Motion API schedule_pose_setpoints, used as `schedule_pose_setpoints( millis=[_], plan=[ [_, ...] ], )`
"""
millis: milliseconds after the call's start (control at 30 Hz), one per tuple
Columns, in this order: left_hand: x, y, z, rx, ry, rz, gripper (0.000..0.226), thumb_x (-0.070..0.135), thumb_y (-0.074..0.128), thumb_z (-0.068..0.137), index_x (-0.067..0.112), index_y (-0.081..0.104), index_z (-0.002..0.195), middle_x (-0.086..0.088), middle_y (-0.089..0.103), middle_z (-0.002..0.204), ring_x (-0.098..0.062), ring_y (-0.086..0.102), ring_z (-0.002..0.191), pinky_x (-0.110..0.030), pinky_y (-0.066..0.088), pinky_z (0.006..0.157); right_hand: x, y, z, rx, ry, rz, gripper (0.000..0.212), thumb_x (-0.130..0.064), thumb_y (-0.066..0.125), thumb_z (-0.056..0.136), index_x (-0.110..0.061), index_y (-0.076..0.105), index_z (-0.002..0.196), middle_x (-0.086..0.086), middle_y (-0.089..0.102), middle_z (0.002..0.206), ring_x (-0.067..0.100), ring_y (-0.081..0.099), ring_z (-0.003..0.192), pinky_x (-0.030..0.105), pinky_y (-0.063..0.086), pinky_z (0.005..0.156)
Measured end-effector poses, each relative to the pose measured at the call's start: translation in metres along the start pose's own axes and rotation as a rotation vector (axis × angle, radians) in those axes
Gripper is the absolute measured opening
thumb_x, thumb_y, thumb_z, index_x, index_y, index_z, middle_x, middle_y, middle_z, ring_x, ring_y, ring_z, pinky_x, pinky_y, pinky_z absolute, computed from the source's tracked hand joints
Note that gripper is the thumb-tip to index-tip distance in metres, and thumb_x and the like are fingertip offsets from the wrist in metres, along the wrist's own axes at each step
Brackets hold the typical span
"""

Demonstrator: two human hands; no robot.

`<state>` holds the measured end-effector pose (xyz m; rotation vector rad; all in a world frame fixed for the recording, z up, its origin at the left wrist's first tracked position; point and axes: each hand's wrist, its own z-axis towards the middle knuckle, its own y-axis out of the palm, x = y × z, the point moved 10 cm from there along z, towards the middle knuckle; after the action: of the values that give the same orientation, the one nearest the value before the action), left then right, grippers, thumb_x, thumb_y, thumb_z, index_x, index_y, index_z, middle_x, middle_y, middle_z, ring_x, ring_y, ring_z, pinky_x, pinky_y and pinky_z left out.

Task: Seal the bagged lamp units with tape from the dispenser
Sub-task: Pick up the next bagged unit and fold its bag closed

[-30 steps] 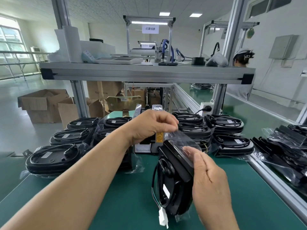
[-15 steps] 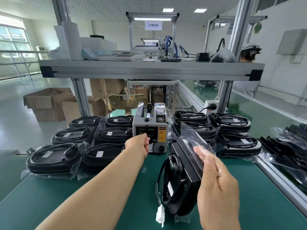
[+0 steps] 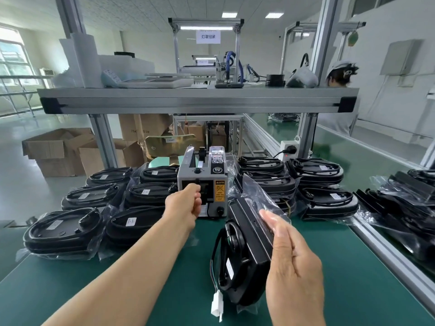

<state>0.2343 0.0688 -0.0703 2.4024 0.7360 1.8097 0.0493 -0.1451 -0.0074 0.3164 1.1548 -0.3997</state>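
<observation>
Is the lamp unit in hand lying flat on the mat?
No: the right hand holds the bagged lamp unit up on its edge, not flat on the green mat.

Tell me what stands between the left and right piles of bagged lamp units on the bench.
The tape dispenser, with the left hand at its outlet; the head view shows it.

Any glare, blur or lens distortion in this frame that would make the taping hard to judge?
Head view: even overhead light, soft shadows; the wide-angle lens bows the frame posts; the window is blown out; sheen on the clear bag in the right hand; the left hand at the tape dispenser is sharp.
</observation>
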Motion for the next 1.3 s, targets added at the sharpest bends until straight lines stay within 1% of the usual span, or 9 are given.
schedule_pose_setpoints(
  millis=[133,233,367,467,600,733,867,1067,1300],
  plan=[
    [0.024,0.023,-0.084,-0.483,0.106,0.136,0.019,0.021,0.074,0.083,0.021,0.065,0.066,0.004,0.055,0.062,-0.006,0.049,0.052,-0.018,0.045,0.051,0.002,0.005,-0.002,-0.017,0.001,0.031,0.033,-0.026,0.040,0.103,-0.031,0.071,0.115,-0.036,0.067,0.107,-0.018,0.058,0.106,-0.001,0.040,0.088],
    [0.032,0.036,-0.143,-0.688,0.204,0.343,0.024,0.036,0.085,0.066,0.021,0.067,0.062,0.005,0.058,0.065,-0.004,0.049,0.056,-0.017,0.043,0.056,0.004,0.008,-0.002,0.005,0.018,0.056,0.031,-0.026,0.042,0.103,-0.032,0.072,0.111,-0.026,0.072,0.102,-0.008,0.065,0.101,0.018,0.053,0.091],
    [0.037,0.041,-0.157,-0.616,0.314,0.519,0.010,0.020,0.082,0.073,0.013,0.075,0.071,-0.005,0.071,0.072,-0.007,0.061,0.062,-0.016,0.049,0.062,0.006,0.013,-0.006,0.013,0.026,0.087,0.029,-0.027,0.044,0.103,-0.030,0.072,0.111,-0.014,0.075,0.105,0.007,0.070,0.103,0.041,0.055,0.094],
    [0.037,0.040,-0.152,-0.582,0.307,0.563,0.009,0.014,0.081,0.075,0.009,0.075,0.070,-0.011,0.073,0.076,-0.017,0.066,0.069,-0.028,0.055,0.070,0.003,0.016,-0.008,0.016,0.003,0.056,0.029,-0.026,0.043,0.103,-0.032,0.071,0.111,-0.017,0.075,0.103,0.005,0.070,0.102,0.040,0.055,0.094],
    [0.038,0.039,-0.148,-0.542,0.320,0.606,0.017,0.012,0.081,0.077,0.014,0.074,0.062,-0.008,0.071,0.069,-0.013,0.064,0.060,-0.018,0.049,0.056,0.004,0.018,-0.010,0.010,0.003,0.067,0.029,-0.025,0.043,0.104,-0.028,0.071,0.114,-0.015,0.075,0.105,0.005,0.069,0.103,0.039,0.055,0.095],
    [0.038,0.034,-0.146,-0.493,0.344,0.593,0.016,0.012,0.081,0.076,0.012,0.073,0.063,-0.006,0.069,0.065,-0.010,0.061,0.057,-0.017,0.047,0.053,0.002,0.019,-0.012,0.008,-0.004,0.063,0.030,-0.026,0.043,0.103,-0.027,0.071,0.115,-0.013,0.075,0.105,0.006,0.069,0.104,0.039,0.055,0.095],
    [0.038,0.031,-0.147,-0.461,0.365,0.572,0.018,0.013,0.081,0.077,0.013,0.073,0.060,-0.003,0.068,0.061,-0.010,0.062,0.054,-0.019,0.048,0.052,-0.001,0.019,-0.014,0.006,-0.019,0.039,0.032,-0.026,0.042,0.103,-0.028,0.071,0.116,-0.018,0.074,0.101,0.002,0.069,0.100,0.032,0.057,0.090],
    [0.039,0.028,-0.149,-0.448,0.406,0.580,0.018,0.014,0.079,0.080,0.012,0.073,0.063,-0.001,0.069,0.060,-0.008,0.062,0.052,-0.017,0.048,0.052,-0.006,0.019,-0.015,0.013,-0.039,0.015,0.032,-0.024,0.042,0.103,-0.026,0.072,0.116,-0.029,0.070,0.101,-0.009,0.066,0.095,0.007,0.050,0.079],
    [0.037,0.023,-0.145,-0.433,0.360,0.491,0.015,0.015,0.079,0.078,0.011,0.074,0.063,-0.003,0.067,0.059,-0.008,0.058,0.049,-0.012,0.043,0.048,-0.008,0.020,-0.015,0.013,-0.040,0.026,0.031,-0.022,0.043,0.103,-0.028,0.072,0.114,-0.031,0.070,0.098,-0.009,0.066,0.094,0.008,0.049,0.080]
  ],
)
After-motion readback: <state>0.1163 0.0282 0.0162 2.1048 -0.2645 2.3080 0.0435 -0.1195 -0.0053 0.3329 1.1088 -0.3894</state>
